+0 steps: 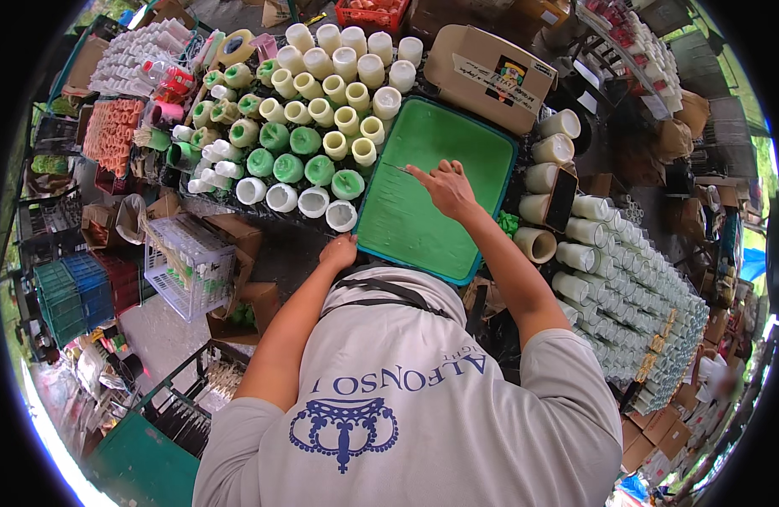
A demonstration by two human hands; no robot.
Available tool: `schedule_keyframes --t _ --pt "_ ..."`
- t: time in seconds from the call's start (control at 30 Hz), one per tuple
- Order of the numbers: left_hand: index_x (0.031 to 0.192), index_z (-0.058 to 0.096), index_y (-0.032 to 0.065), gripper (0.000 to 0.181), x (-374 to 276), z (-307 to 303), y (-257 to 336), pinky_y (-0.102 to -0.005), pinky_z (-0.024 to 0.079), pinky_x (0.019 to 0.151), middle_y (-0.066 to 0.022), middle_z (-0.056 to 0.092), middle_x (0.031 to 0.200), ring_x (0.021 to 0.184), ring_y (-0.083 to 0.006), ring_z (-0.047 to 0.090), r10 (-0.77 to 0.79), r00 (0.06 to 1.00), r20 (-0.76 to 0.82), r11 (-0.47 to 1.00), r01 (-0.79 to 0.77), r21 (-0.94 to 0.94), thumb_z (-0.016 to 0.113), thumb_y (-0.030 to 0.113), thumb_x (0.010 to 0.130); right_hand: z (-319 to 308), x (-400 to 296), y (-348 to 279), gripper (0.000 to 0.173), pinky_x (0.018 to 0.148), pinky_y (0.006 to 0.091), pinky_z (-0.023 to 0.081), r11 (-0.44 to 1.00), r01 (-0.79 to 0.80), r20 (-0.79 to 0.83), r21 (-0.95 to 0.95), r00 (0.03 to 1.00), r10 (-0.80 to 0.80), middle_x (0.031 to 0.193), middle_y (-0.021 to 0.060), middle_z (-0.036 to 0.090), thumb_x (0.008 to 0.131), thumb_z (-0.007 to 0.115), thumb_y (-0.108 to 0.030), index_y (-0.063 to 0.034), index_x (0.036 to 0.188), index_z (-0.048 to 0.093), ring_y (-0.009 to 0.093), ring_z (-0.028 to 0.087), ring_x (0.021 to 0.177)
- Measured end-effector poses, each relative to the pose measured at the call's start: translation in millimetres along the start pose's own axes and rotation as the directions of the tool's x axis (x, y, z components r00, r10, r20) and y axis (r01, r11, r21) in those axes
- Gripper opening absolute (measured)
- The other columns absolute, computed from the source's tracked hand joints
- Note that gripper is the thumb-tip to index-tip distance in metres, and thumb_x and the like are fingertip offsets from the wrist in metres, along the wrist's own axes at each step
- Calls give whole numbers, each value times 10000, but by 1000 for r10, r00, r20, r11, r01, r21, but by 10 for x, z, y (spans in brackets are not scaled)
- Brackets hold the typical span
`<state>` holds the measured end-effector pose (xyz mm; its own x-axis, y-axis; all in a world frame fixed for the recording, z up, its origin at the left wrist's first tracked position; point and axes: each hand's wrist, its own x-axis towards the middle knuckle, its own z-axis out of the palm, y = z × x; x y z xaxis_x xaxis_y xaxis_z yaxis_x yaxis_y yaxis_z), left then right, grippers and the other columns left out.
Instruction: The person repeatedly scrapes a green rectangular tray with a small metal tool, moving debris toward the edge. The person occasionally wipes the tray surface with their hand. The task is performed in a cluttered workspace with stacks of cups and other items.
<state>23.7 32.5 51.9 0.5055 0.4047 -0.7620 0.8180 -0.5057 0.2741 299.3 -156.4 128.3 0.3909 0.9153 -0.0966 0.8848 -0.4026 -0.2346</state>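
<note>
A shallow tray with a dark teal rim lies before me, filled with a flat layer of green material, probably wax. Short marks score the layer's left part. My right hand is over the tray and grips a thin, pointed metal tool, its index finger stretched along it. The tool's tip points left, near the tray's left rim. My left hand is at the tray's near left corner, fingertips against the rim; its grip is partly hidden. White hollow candle shells stand just beyond it.
Left of the tray stand green candles and cream cylinders. A cardboard box touches the far side. Right are cream candles, a hollow tan cylinder and many glass cups. A white plastic crate sits lower left.
</note>
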Motion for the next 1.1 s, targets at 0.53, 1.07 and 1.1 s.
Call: schedule_keyframes --t 0.53,1.07,1.1 --pt "1387 619 122 481 68 43 -40 -531 480 1072 -218 647 1396 1299 -422 605 -30 999 17 999 30 13 422 447 1092 229 30 76 732 1050 428 370 1000 0 9 1 1000 0 922 55 685 905 546 11 -319 1557 505 249 563 1088" --pt "1418 591 108 501 89 33 -33 -536 461 1098 -226 629 1418 1319 -429 587 -18 999 38 1000 17 19 418 445 1089 241 63 102 756 1042 435 383 1000 14 26 -20 1000 -14 908 63 676 896 547 16 -345 1559 502 255 565 1084" --pt "1417 591 108 501 88 30 -35 -536 461 1098 -226 628 1418 1319 -429 587 -18 999 37 1000 17 21 417 444 1090 245 65 103 754 1039 435 385 1000 17 14 -22 1000 -17 903 63 675 896 549 15 -344 1558 504 255 565 1080"
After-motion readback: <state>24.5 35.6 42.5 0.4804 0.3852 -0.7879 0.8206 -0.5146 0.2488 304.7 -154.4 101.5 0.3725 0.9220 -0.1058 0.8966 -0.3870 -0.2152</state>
